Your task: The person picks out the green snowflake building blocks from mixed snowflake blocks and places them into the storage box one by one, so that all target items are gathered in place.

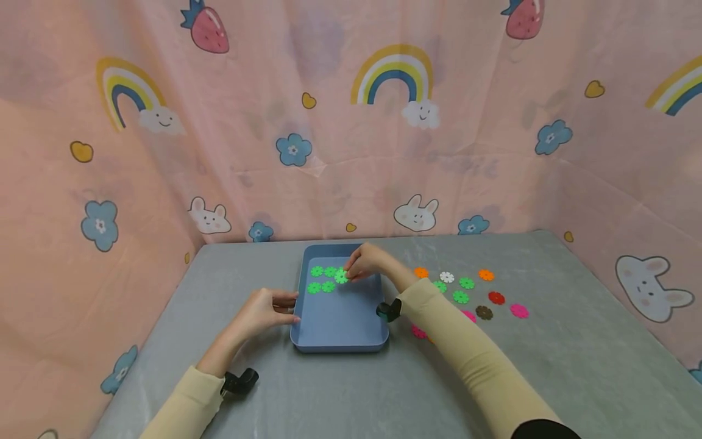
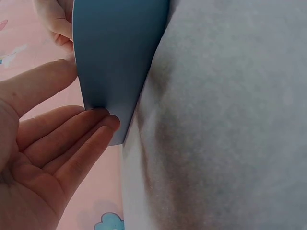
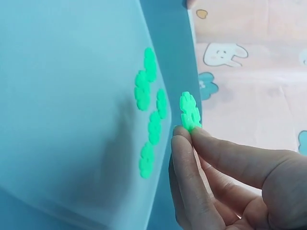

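A shallow blue tray [image 1: 340, 329] lies on the table, with several green flower-shaped discs [image 1: 314, 288] inside near its far left corner. My right hand [image 1: 364, 262] is over the tray's far part. Between thumb and fingertips it pinches one green flower-shaped disc [image 3: 189, 110], raised above the tray floor in the right wrist view. My left hand [image 1: 269, 313] is at the tray's left side. Its fairly straight fingers [image 2: 72, 139] touch the outer wall, and the thumb lies by the rim.
Right of the tray, loose flower-shaped discs lie scattered: orange [image 1: 485, 275], white [image 1: 446, 277], green [image 1: 460, 297], red [image 1: 496, 297], brown [image 1: 484, 313] and pink [image 1: 519, 311]. My right forearm [image 1: 466, 335] partly covers them. A pink patterned curtain [image 1: 340, 183] stands behind the table.
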The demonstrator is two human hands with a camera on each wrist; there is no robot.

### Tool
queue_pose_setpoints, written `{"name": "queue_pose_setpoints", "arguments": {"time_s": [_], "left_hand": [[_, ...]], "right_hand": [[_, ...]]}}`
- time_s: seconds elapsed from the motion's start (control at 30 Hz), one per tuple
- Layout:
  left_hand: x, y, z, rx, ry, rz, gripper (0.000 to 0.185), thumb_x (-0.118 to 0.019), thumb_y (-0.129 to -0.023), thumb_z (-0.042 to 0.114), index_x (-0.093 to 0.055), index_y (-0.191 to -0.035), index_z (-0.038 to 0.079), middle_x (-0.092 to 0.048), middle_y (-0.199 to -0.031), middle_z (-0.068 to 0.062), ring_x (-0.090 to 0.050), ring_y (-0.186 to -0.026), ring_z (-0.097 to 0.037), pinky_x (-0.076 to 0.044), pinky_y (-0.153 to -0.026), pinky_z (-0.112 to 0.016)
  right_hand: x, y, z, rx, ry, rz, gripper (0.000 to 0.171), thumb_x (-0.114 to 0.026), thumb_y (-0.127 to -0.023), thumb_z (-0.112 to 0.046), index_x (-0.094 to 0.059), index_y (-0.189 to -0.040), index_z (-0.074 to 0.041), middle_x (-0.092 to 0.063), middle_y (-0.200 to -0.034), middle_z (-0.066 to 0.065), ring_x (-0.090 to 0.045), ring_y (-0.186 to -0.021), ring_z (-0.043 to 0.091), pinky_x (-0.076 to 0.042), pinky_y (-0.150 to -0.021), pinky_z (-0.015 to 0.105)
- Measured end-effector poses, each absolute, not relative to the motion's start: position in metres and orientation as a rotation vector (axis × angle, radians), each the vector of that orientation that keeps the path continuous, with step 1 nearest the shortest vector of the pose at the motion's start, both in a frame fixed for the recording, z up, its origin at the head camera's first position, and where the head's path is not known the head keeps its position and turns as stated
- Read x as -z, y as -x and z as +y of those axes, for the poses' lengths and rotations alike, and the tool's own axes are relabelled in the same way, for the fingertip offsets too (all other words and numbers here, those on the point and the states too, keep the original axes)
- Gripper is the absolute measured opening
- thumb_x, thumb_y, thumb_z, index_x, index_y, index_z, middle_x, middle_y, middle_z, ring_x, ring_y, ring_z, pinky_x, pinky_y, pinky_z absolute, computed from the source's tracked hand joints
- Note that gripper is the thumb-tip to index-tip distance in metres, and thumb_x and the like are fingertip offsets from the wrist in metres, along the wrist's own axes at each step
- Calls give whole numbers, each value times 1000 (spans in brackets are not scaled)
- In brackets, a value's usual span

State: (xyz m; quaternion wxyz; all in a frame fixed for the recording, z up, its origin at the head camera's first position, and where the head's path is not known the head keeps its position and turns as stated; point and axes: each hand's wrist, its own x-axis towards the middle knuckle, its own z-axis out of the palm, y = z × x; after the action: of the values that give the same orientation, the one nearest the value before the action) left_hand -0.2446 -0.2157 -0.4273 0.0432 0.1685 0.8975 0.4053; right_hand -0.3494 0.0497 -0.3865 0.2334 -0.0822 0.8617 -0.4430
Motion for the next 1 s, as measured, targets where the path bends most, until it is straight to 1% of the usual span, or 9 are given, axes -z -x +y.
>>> {"name": "queue_pose_setpoints", "arguments": {"time_s": [0.27,0.5,0.8,1.0], "left_hand": [[427,243,-215,-1239,-518,2746,55,-82,-74,19,-63,-122,-1,-68,-113,-16,-69,-98,-25,-57,-80,-35],[427,244,-215,-1240,-516,2740,56,-82,-74,20,-63,-123,0,-68,-114,-16,-68,-99,-25,-57,-81,-36],[427,244,-215,-1243,-517,2728,58,-81,-74,22,-62,-124,0,-67,-116,-16,-68,-100,-25,-57,-81,-36],[427,243,-215,-1248,-513,2725,57,-81,-74,21,-62,-124,0,-67,-116,-16,-68,-100,-25,-57,-81,-36]], "right_hand": [[398,351,44,1205,185,2364,12,-69,-82,3,-69,-94,4,-69,-86,12,-70,-76,21,-57,-82,38],[405,353,44,1179,156,2382,10,-68,-81,5,-69,-92,5,-67,-81,10,-65,-66,15,-58,-76,34],[410,351,41,1143,124,2444,8,-69,-80,4,-70,-88,3,-66,-85,11,-66,-65,16,-59,-70,31],[411,352,40,1101,116,2497,7,-69,-80,4,-70,-87,2,-66,-83,10,-65,-62,14,-59,-70,31]]}}
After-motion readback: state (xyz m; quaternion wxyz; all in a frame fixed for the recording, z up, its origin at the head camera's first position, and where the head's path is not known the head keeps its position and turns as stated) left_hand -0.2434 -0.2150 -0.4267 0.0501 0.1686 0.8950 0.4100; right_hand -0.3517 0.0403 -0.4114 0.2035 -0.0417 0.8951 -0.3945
